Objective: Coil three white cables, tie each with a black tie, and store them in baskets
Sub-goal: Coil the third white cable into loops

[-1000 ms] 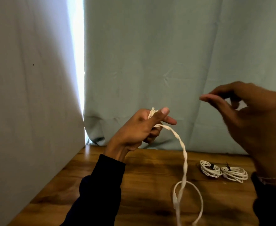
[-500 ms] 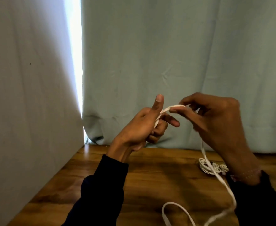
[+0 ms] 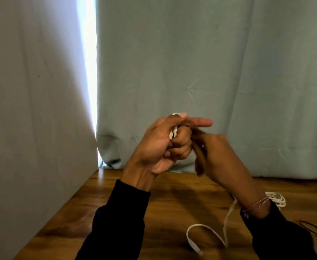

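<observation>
Half a second back the right hand (image 3: 216, 156) was up level with the left thumb, pinching the white cable (image 3: 227, 220) out in the open; now it has dropped lower and closer in, tucked right against the knuckles of the left hand (image 3: 159, 145), and it is blurred with motion. Its fingers point up toward the left fist, and I cannot tell whether they grip the cable or only brush it.

That left hand is held up above the table (image 3: 172, 207), clenched around a small bundle of cable turns that peek out white between thumb and curled fingers, with one finger stuck out straight to the right. More white shows at the very top of the fist, by the thumb tip.

From under the right wrist the loose end of the cable drops to the wooden table, bends into an open loop and runs toward the near edge.

Behind the right wrist, on the table, part of a finished cable coil (image 3: 276, 199) sticks out, mostly hidden by the sleeve. Near the right edge lies a thin black tie (image 3: 315, 229).

Pale green curtain (image 3: 210, 72) hangs behind the table, with a bright slit of light beside a grey wall (image 3: 32, 109) on the left.
</observation>
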Tool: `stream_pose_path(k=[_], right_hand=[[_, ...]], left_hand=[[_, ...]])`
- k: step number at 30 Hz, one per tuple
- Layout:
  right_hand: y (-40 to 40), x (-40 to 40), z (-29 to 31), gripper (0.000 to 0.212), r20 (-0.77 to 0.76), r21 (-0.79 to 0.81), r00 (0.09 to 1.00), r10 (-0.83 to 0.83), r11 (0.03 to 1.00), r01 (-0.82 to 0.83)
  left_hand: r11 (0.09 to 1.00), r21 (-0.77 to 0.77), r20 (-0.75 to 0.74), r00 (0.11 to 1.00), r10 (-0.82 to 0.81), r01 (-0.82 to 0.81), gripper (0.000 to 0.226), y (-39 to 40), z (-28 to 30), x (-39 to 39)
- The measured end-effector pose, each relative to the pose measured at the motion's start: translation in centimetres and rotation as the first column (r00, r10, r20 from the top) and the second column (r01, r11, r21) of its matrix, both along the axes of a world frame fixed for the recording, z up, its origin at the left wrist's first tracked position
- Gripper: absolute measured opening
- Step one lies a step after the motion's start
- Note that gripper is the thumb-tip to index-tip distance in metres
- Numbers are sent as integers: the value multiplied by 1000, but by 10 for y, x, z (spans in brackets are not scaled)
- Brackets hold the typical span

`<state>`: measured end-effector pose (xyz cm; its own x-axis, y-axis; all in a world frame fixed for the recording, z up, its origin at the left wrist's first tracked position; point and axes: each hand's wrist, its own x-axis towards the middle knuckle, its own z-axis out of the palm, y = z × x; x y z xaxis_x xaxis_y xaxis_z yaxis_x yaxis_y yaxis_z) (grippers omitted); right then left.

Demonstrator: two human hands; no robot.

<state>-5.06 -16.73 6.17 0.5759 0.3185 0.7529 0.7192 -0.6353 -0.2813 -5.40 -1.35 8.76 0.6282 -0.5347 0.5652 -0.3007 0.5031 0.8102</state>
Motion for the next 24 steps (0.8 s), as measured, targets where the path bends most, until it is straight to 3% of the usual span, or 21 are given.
stream_pose_path(k=[2,6,8,10,14,19,24], right_hand=[[5,1,-7,27,-24,-193,999,-46,980,40],[10,-5,-13,14,-86,-401,988,-132,912,87],[17,-14,-14,32,-78,-465,992,-97,884,50],[21,-20,-14,38,-61,-473,994,-86,880,47],[17,-29,-4,22,-59,-463,990,-127,882,86],[10,-35,-3,25,-57,-520,992,-113,852,67],[0,-32,1,23,-68,-450,996,-56,893,19]], left_hand=[[997,-45,-26,998,58,-59,48,2,-1,2],[986,-159,-62,997,40,-49,52,3,-3,6],[973,-224,-92,995,34,-54,54,7,-4,13],[960,-262,-137,988,67,-101,54,11,-5,19],[957,-191,-154,969,191,-219,42,15,-8,27],[927,-145,-176,931,320,-346,51,3,-15,37],[855,-34,-24,855,517,-518,49,-5,-28,47]])
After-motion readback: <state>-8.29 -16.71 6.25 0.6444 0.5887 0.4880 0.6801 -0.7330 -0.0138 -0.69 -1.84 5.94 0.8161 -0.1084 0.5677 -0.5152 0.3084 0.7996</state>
